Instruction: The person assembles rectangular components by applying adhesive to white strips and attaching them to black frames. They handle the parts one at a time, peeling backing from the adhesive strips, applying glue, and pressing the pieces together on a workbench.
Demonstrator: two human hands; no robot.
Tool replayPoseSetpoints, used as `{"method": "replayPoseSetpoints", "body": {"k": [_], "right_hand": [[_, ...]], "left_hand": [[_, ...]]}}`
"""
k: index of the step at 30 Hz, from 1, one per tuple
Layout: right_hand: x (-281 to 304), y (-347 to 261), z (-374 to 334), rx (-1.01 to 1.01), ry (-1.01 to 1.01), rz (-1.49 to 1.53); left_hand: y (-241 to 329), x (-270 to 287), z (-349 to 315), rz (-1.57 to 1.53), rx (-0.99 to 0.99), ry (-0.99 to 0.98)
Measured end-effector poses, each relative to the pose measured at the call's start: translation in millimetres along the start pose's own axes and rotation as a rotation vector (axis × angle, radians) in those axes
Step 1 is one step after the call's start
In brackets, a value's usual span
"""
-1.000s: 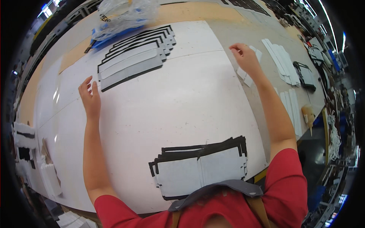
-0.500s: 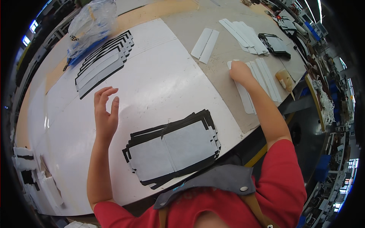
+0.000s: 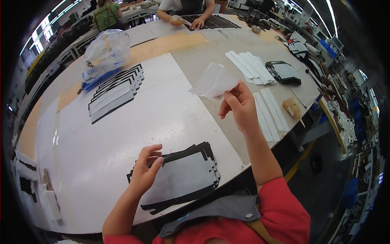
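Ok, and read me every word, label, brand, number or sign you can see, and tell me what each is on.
None can be read.
Clear plastic bag: small dark marks, too blurred to read.
Grey apron: a tiny blue-green mark, too small to make out.
White sheet in the right hand: no lettering that I can see.

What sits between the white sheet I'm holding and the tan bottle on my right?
In the head view, your right hand comes first, then white strips on the table, short of the bottle.
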State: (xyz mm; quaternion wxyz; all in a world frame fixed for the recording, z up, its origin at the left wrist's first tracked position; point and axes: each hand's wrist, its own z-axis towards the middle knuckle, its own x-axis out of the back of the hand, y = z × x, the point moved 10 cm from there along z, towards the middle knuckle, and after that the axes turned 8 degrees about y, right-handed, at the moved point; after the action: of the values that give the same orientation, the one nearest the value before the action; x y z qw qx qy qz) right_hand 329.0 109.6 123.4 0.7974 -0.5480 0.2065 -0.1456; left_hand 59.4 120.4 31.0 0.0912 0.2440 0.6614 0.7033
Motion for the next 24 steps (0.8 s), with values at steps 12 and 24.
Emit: {"method": "replayPoseSetpoints", "body": {"k": [12, 24], "right_hand": [[-38.3, 70.7, -86.4, -0.417, -0.015, 0.503], [-1.0, 96.3, -159.5, -0.503, -0.056, -0.044]], "left_hand": [[-35.8, 12.2, -20.2, -0.693, 0.155, 0.337], [-65.6, 41.5, -111.3, -0.350, 0.267, 0.512]]}}
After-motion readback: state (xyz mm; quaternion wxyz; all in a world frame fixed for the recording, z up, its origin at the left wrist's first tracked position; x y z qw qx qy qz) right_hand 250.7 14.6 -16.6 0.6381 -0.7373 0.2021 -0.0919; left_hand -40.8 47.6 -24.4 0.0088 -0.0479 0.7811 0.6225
